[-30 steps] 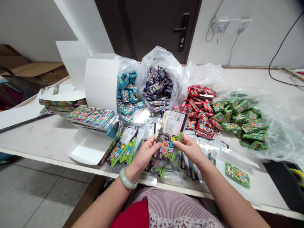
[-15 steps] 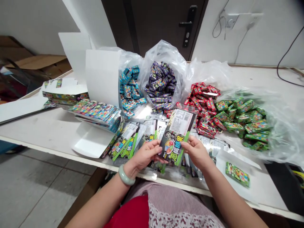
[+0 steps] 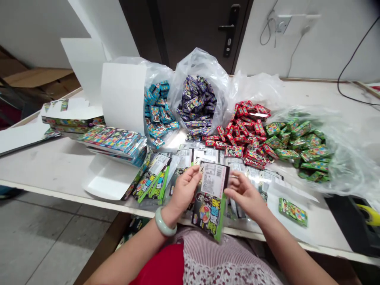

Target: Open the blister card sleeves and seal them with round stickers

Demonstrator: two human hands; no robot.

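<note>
A flat black-and-green candy packet (image 3: 210,206) with a white printed label hangs tilted in front of me, its lower end over the table edge. My left hand (image 3: 184,188), with a pale green bangle on the wrist, pinches the packet's upper left edge between thumb and fingers. At the packet's right edge is my right hand (image 3: 245,194), its thumb and bent fingers apart; the thumb tip meets or nearly meets the edge. Beneath and behind my hands lie several similar packets (image 3: 152,178), overlapping on the table.
Clear bags hold blue boxes (image 3: 160,113), purple boxes (image 3: 197,101) and green boxes (image 3: 311,152); red boxes (image 3: 246,128) spill forward. Left stand an open white carton (image 3: 123,97) and stacked colourful packs (image 3: 113,140). One green box (image 3: 293,211) lies right, near a yellow-handled tool (image 3: 368,213).
The packet has come down toward me and hangs more upright. My left hand has shifted from its lower left side to its upper left edge, while my right hand has loosened its hold.
</note>
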